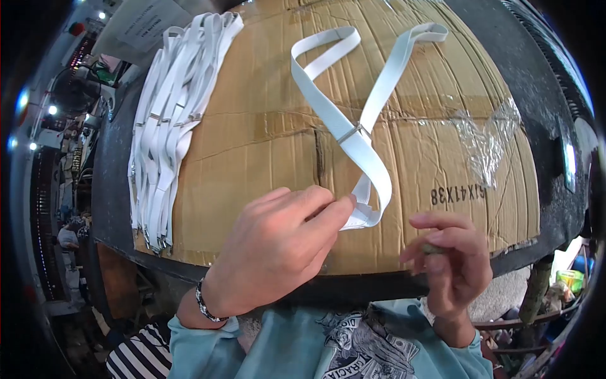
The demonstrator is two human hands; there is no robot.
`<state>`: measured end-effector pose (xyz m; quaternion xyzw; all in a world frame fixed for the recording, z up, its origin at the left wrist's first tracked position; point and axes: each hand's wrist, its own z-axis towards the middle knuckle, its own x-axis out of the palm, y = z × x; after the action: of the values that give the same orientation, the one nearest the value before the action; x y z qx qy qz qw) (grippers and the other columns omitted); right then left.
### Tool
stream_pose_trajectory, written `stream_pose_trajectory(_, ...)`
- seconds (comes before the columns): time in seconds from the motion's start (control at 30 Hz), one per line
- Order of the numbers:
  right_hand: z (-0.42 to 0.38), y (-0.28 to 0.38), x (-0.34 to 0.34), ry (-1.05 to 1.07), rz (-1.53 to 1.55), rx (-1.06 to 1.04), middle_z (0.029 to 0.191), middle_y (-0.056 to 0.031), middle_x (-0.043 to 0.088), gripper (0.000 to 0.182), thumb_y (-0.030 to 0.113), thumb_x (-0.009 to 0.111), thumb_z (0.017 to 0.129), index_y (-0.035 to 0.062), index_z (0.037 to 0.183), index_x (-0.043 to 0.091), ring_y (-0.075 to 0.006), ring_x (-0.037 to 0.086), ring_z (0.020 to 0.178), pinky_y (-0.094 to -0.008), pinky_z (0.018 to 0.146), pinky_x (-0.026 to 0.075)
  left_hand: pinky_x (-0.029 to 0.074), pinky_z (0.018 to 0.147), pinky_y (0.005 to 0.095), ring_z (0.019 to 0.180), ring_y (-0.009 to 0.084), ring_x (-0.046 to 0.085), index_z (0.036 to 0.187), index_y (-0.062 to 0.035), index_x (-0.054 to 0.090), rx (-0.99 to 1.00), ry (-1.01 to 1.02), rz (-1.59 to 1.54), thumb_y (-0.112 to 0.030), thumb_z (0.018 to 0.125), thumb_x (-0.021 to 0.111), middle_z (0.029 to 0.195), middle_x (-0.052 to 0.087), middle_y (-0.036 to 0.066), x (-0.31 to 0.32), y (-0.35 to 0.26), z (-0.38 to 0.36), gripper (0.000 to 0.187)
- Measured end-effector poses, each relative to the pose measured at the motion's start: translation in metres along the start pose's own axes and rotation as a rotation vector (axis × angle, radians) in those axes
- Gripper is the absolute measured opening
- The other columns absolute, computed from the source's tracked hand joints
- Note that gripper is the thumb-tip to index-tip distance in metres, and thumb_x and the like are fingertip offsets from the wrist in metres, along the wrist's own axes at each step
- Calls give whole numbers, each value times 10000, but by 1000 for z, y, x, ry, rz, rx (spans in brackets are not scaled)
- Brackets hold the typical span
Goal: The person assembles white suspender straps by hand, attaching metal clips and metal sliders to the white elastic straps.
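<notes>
A white elastic strap, like a pair of suspenders, lies in a Y shape on the cardboard. Its two upper arms loop over at the far end, and a metal slider sits where they cross. My left hand is closed, pinching the near end of the strap between thumb and fingers; the exact grip is partly hidden. To the right, apart from the strap, my right hand hovers near the cardboard's front edge with fingers curled. A small dark greenish thing shows among its fingers, too blurred to name.
A flattened cardboard sheet covers the dark table. At the left lies a bundle of similar white straps with metal clips. Clear peeling tape is on the right side. A white printed box stands back left.
</notes>
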<state>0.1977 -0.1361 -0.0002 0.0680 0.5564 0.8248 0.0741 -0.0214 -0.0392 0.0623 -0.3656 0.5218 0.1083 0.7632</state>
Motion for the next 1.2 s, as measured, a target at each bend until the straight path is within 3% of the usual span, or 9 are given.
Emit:
stream_pose_trajectory(0.13, 19, -3, 7, 224, -119, -213, 1166, -309, 677, 162, 14, 548, 1002, -50, 1150, 568, -247, 728, 848, -308, 689, 593, 519, 660, 391, 753, 302, 658, 1116, -33, 719, 13, 83, -18, 49, 679, 753, 915, 668, 98, 4, -2, 1, 446)
stream_pose_trajectory(0.2, 23, -5, 9, 269, -165, -221, 1176, -297, 680, 168, 13, 550, 1006, -51, 1160, 569, -242, 736, 858, -311, 709, 594, 519, 659, 391, 748, 301, 656, 1132, -37, 719, 9, 119, -58, 45, 699, 755, 892, 656, 98, 7, -1, 1, 442)
stream_pose_trajectory(0.3, 21, -5, 10, 211, -147, -50, 1168, -202, 721, 246, -82, 622, 933, -40, 1176, 621, -215, 747, 920, -318, 788, 603, 508, 639, 385, 729, 296, 649, 1150, -40, 721, -16, 147, -157, 44, 729, 759, 864, 644, 101, 11, 2, 2, 431)
stream_pose_trajectory(0.47, 15, -5, 9, 75, 4, 224, 1085, -155, 724, 226, -74, 598, 964, -52, 1188, 614, -195, 741, 926, -309, 817, 597, 468, 582, 364, 682, 278, 630, 1119, -31, 737, -21, 202, -277, 43, 761, 773, 797, 616, 109, 19, 13, 7, 367)
stream_pose_trajectory(0.57, 18, -8, 7, 68, -85, 220, 1052, -149, 716, 213, -57, 601, 974, -59, 1187, 607, -190, 736, 912, -301, 816, 593, 453, 565, 356, 659, 273, 622, 1073, -22, 747, -3, 222, -282, 47, 758, 778, 761, 606, 111, 25, 17, 13, 324)
stream_pose_trajectory(0.67, 16, -13, 2, 80, -147, 208, 1096, -167, 730, 189, 57, 551, 1052, -62, 1196, 577, -131, 690, 850, -247, 740, 556, 453, 563, 355, 643, 266, 619, 1038, -14, 752, 15, 218, -308, 58, 755, 773, 745, 618, 112, 30, 22, 18, 292)
stream_pose_trajectory(1.2, 7, -15, 1, -37, -175, 292, 1044, -118, 732, 215, -48, 628, 959, -49, 1174, 626, -128, 691, 839, -259, 764, 552, 414, 547, 327, 607, 195, 581, 1074, -19, 771, 4, 212, -453, 84, 746, 781, 752, 658, 91, 48, 38, 23, 344)
